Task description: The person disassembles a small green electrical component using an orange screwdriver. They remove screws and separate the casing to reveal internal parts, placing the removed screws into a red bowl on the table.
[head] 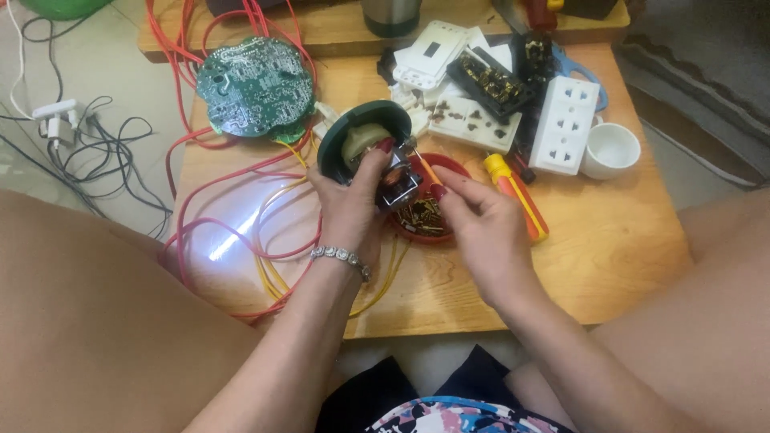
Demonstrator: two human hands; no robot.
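A: left hand [346,204] status?
B: fingers [377,164] curled tight around a small electric motor with a dark green round plastic housing [353,136] and a metal core block; thumb pressed on the pale winding inside the housing; motor lifted off the wooden counter [609,248], held just above the near rim of a shallow red round dish of small brass parts [425,218].
A: right hand [481,220]?
B: fingers [449,188] pinched shut on a thin screwdriver with an orange shaft [423,167]; tip runs up and away from the fingertips to the metal block of the motor; whether it actually touches, cannot tell.
A: around them?
B: just right of the right-hand fingers, a yellow-and-red handled screwdriver [517,192] flat on the counter; beyond it a white plastic multi-socket plate [565,124] and a white ceramic cup [611,150]; past the left fingertips, a round green circuit board [255,88]; red and yellow wires [241,232] loop left of the left wrist, which wears a silver link bracelet [341,256]; more opened socket parts [481,84] beyond the motor.
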